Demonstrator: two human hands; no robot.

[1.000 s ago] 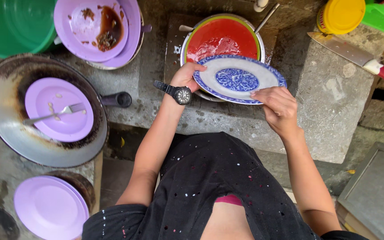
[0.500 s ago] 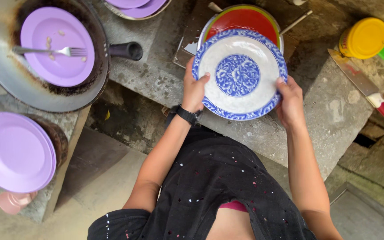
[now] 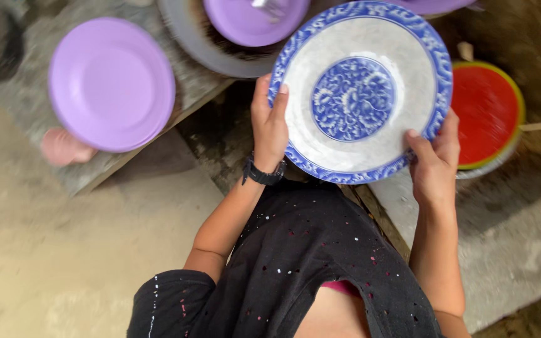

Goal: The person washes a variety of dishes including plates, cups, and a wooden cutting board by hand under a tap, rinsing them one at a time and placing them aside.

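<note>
Blue-and-white patterned plate (image 3: pixel 361 87): gripped at its rim by both hands, left hand (image 3: pixel 269 122) on its left edge and right hand (image 3: pixel 434 159) at its lower right, held up in the air, face toward the camera. Against half a second earlier it had been carried leftward off the red bowl (image 3: pixel 486 112), which sat uncovered to its right on the stone desk (image 3: pixel 508 250). Purple plate stack (image 3: pixel 111 81): at upper left; pan (image 3: pixel 186 34) with a purple plate (image 3: pixel 245 22) directly behind the held plate's upper edge.
</note>
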